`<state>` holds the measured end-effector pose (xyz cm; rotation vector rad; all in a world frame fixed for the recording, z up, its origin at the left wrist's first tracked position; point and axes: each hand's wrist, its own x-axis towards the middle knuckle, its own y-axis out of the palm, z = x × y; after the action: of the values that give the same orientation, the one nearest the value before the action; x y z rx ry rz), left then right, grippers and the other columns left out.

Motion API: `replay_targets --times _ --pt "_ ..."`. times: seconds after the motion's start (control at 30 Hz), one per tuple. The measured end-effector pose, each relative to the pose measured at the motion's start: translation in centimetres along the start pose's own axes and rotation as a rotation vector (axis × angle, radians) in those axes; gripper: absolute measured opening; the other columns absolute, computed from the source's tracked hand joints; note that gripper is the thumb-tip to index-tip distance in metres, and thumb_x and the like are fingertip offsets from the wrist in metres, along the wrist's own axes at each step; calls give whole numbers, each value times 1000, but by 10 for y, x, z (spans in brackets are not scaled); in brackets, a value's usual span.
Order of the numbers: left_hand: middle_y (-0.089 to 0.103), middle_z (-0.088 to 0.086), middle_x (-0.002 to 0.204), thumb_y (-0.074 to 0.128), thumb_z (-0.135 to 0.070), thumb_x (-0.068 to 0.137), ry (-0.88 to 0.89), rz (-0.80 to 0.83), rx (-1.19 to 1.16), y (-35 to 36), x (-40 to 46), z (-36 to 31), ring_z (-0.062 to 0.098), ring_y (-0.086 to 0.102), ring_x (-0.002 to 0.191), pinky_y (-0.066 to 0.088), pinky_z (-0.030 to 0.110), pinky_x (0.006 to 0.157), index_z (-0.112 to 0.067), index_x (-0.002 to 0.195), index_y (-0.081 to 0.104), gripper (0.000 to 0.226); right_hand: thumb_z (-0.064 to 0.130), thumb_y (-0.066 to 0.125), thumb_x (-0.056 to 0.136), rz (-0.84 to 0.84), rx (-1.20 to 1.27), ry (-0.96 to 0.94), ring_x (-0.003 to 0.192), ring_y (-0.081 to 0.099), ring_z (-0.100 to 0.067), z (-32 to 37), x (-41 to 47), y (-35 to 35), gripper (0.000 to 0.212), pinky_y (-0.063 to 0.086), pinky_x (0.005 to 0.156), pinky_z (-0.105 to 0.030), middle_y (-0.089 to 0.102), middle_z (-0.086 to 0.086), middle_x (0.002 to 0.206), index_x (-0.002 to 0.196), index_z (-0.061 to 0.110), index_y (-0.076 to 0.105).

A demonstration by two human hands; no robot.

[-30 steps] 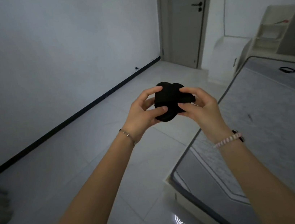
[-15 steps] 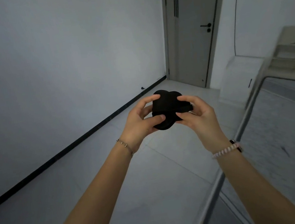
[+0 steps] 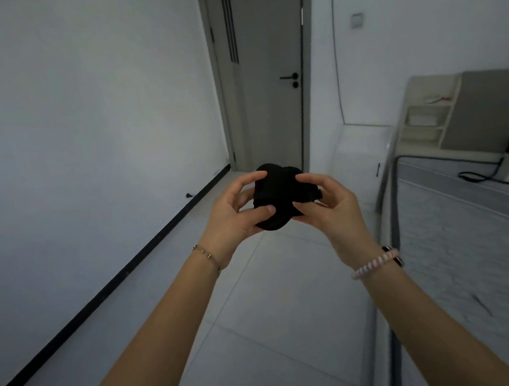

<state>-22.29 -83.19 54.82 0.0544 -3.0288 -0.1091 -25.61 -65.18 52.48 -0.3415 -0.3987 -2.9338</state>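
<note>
A small black bundle of cloth (image 3: 279, 194) is held up in front of me at chest height, above the tiled floor. My left hand (image 3: 233, 217) grips its left side, thumb across the front and fingers curled over the top. My right hand (image 3: 330, 205) grips its right side with curled fingers. Part of the bundle is hidden behind both hands.
A bare grey mattress (image 3: 491, 257) on a bed frame fills the right side, with a black cable (image 3: 489, 174) and a dark box at its head. A closed grey door (image 3: 265, 67) stands ahead. A white wall with black skirting (image 3: 98, 300) runs along the left. Open shelves (image 3: 425, 116) stand behind the bed.
My view has lifted and swung left, so the door is higher and more central and the bed sits further right. Both hands keep their hold on the black bundle.
</note>
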Motion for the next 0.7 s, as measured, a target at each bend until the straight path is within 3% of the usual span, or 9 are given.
replay_targets --times 0.1,0.27,0.43,0.53,0.7 --pt "68 5 127 70 9 84 11 57 -6 -6 80 16 22 69 114 63 42 81 -26 124 64 53 -6 71 84 -71 -18 -10 104 72 -29 -23 66 -7 34 62 81 -43 65 -16 124 112 12 68" --pt "69 8 127 71 8 84 -12 186 -27 8 221 36 25 70 114 61 49 87 -24 125 64 53 -9 70 83 -242 -29 -25 96 75 -21 -42 174 -35 33 62 78 -38 67 -14 118 110 9 67" --pt "69 5 127 70 9 84 -32 336 -22 58 333 57 18 73 106 63 45 85 -22 126 63 53 -12 69 82 -399 -69 -44 93 75 -18 -56 253 -94 35 62 75 -33 66 -14 117 111 8 66" --pt "69 8 128 70 8 84 -42 420 -29 98 405 71 25 72 109 62 49 87 -21 127 62 53 -12 69 82 -478 -86 -59 94 75 -20 -60 305 -140 35 61 73 -31 66 -15 118 112 7 66" --pt "70 8 124 69 9 84 -40 497 -36 168 513 94 19 72 105 64 39 80 -20 127 62 53 -11 69 83 -558 -96 -73 100 73 -23 -69 391 -217 35 62 80 -39 68 -9 114 110 10 67"
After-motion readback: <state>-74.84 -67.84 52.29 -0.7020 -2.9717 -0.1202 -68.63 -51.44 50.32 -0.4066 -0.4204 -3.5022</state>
